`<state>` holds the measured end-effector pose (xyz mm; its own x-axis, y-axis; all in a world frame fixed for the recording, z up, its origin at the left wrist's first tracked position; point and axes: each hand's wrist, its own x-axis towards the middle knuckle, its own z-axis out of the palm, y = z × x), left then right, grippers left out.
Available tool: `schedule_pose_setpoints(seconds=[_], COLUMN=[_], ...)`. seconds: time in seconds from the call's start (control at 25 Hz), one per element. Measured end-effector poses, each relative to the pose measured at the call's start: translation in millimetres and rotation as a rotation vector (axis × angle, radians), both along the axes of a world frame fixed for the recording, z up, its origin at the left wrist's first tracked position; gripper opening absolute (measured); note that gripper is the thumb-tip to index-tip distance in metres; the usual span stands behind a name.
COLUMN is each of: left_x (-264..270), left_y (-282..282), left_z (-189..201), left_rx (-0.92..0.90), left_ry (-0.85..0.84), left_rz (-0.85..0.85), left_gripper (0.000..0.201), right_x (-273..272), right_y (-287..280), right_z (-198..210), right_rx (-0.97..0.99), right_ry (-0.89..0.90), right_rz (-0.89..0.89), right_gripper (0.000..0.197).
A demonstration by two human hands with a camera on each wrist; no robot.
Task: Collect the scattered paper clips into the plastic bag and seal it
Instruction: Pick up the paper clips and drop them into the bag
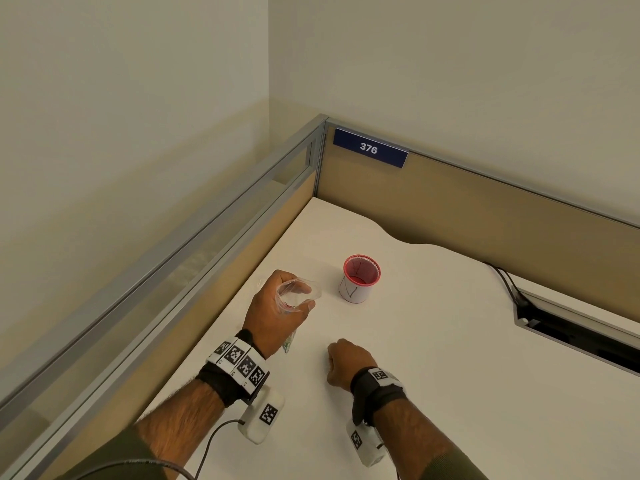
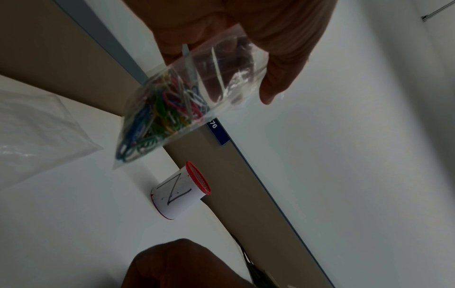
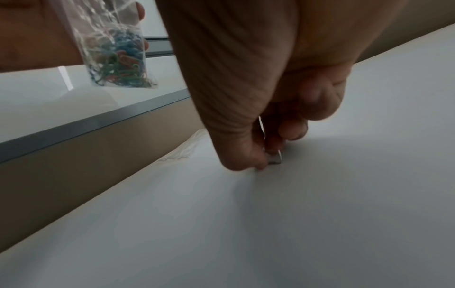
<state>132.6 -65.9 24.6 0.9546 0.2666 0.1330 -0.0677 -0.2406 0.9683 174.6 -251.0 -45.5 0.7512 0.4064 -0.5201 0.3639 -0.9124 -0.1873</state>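
Left hand: the left hand [image 1: 277,310] was raised above the desk [image 1: 433,358] at the near left, fingers and thumb curled round the upper part of the plastic bag [image 2: 187,93], keeping its mouth spread wide.
Plastic bag: clear, hanging down from that hand, off the desk surface.
Paper clips: a tangle of coloured paper clips [image 2: 160,115] in blue, green, red and yellow lay heaped in the bag's lower end.
Right hand: the right hand [image 1: 346,363] was down on the desk, near and to the right of the left hand, fingers bunched, pinching a small silvery clip [image 3: 275,158] against the surface.
Cup: a red-rimmed cup [image 1: 360,278] wrapped in white paper stood upright farther off, right of the bag.
Second bag: another clear bag [image 2: 37,128] lay flat on the desk by the left partition.
Sign: a blue sign [image 1: 370,147] reading 376 sat on the far partition.
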Motion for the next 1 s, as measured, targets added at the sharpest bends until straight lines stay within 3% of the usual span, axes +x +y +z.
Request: schedule_pose_setpoints(seconds=[0.08, 0.2, 0.48, 0.56, 0.72, 1.0], left_x=[0.4, 1.0, 4.4, 6.3, 9.0, 6.6], left_y=[-1.4, -3.8, -18.2, -22.5, -27.2, -19.5], left_z=[0.4, 1.6, 1.9, 3.3, 6.0, 8.8], left_rx=[0.007, 0.010, 0.013, 0.021, 0.053, -0.050], left_ry=[0.007, 0.007, 0.002, -0.004, -0.013, -0.042], left_rz=[-0.004, -0.003, -0.018, -0.029, -0.031, -0.086], left_gripper=[0.032, 0.032, 0.032, 0.033, 0.039, 0.041], right_x=[-5.6, -7.1, -6.5, -8.9, -13.4, -23.5], right_y=[-5.4, -18.7, -14.8, -2.4, 21.9, 10.8], right_z=[2.7, 21.0, 144.2, 164.4, 174.9, 181.3], right_rx=[0.060, 0.266, 0.863, 0.870, 0.691, 0.559], right_ry=[-0.018, -0.064, -0.403, -0.424, -0.405, -0.414], right_rz=[-0.009, -0.110, -0.248, -0.185, -0.039, 0.065], right_gripper=[0.015, 0.027, 0.009, 0.009, 0.017, 0.033])
